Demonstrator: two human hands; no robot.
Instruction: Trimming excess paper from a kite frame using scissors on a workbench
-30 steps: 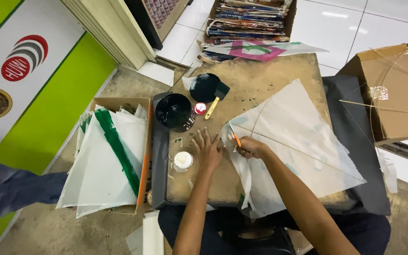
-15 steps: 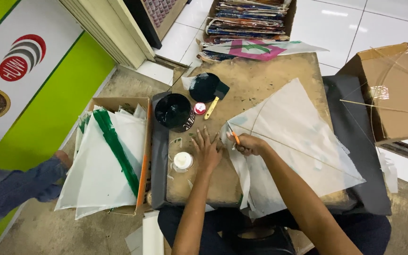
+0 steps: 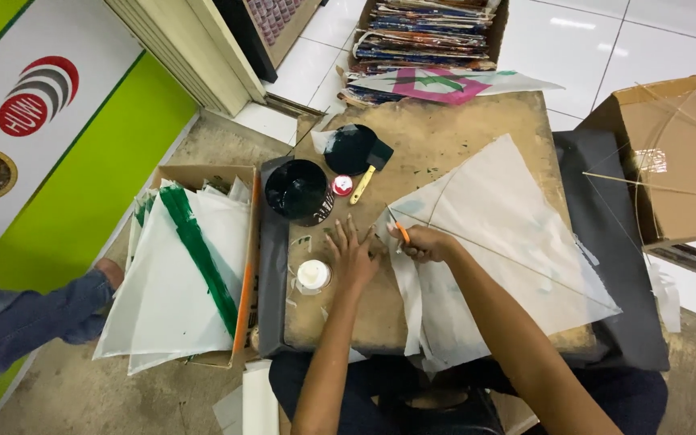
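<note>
On the bench (image 3: pixel 477 121), a white kite (image 3: pixel 509 242) lies flat with its thin stick frame showing, its left corner just under the right hand (image 3: pixel 424 242). That hand is closed around an orange-handled cutter (image 3: pixel 400 231), whose tip points up and left at the kite's edge. The left hand (image 3: pixel 352 258) lies just beside it, fingers spread and palm pressed down on the bench, touching the kite's left edge or very near it; which one cannot be told. A white strip hangs from the kite over the bench's near edge.

Left of the left hand stands a small white pot (image 3: pixel 313 275). Farther back sit a black bowl (image 3: pixel 298 191), a small red cap (image 3: pixel 341 185), a dark lid (image 3: pixel 350 149) and a yellow-handled brush (image 3: pixel 368 173) leaning on it. Left of the bench, a box (image 3: pixel 243 173) holds a stack of white kites (image 3: pixel 179 282), the top one striped green. A second person's denim sleeve (image 3: pixel 18 322) reaches that stack.

Compared with half a second ago, both hands and the cutter sit in the same place; the second person's hand has stayed at the stack's left edge, having come in since a second ago.
</note>
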